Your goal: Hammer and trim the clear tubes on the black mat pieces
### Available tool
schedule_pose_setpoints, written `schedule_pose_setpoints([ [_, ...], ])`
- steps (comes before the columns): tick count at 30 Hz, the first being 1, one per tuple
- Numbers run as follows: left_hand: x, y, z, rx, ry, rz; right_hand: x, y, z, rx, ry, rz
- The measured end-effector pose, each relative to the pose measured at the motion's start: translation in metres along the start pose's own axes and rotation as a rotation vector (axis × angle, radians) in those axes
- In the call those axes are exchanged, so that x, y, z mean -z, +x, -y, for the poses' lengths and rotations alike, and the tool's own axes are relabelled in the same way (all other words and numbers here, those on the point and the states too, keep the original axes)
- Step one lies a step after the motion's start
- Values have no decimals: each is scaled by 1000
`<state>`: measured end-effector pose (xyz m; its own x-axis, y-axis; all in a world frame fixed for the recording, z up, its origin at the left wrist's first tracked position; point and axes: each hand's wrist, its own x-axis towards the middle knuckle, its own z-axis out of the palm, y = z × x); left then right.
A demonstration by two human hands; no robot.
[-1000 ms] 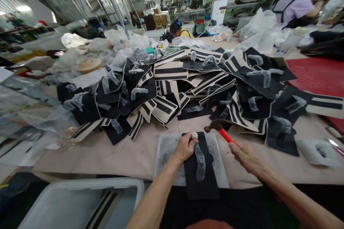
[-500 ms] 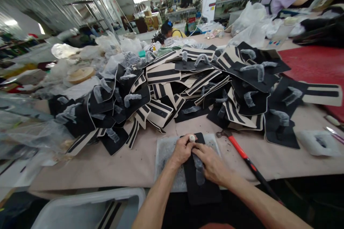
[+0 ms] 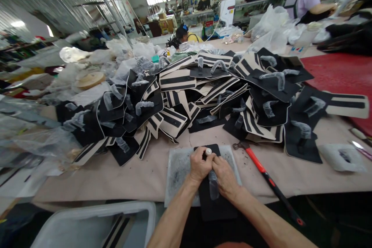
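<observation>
A black panel (image 3: 217,205) lies over a smudged whitish board (image 3: 177,174) at the table's front edge. My left hand (image 3: 200,164) is closed around a small tool (image 3: 208,151) with a pale round top, held upright over the panel's upper part. Close against it, my right hand (image 3: 224,174) has its fingers pressed together at the plastic-wrapped strap (image 3: 213,186) on the panel. The tool's lower end is hidden by my fingers.
Right of the board lies a red and black hammer (image 3: 263,170). A big heap of black and striped panels (image 3: 177,81) spreads behind. A plastic bin (image 3: 151,217) stands front left, a white pad (image 3: 343,157) lies right. Two people work farther back, another sits right (image 3: 305,0).
My right hand's fingers have drawn in closer beside my left hand. The view has shifted slightly, and the person at the right has lowered an arm.
</observation>
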<state>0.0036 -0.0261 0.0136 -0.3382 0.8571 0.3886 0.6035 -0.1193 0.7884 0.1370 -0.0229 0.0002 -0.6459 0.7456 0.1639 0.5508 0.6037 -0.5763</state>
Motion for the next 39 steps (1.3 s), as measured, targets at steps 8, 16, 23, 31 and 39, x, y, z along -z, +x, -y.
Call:
schedule_pose_setpoints([
  [8, 56, 68, -53, -60, -391, -3, 12, -1, 11, 82, -81, 2],
  [16, 74, 45, -23, 234, -350, -281, 56, 14, 15, 3, -291, -190],
  [23, 78, 21, -8, 365, -340, -317, 63, 1, 41, -403, -301, 31],
  [31, 29, 15, 1, 416, -567, -27, 24, -16, 39, -429, -118, -46],
  [39, 2, 18, 23, 463, -618, 18, 19, -8, 51, -462, -94, 43],
])
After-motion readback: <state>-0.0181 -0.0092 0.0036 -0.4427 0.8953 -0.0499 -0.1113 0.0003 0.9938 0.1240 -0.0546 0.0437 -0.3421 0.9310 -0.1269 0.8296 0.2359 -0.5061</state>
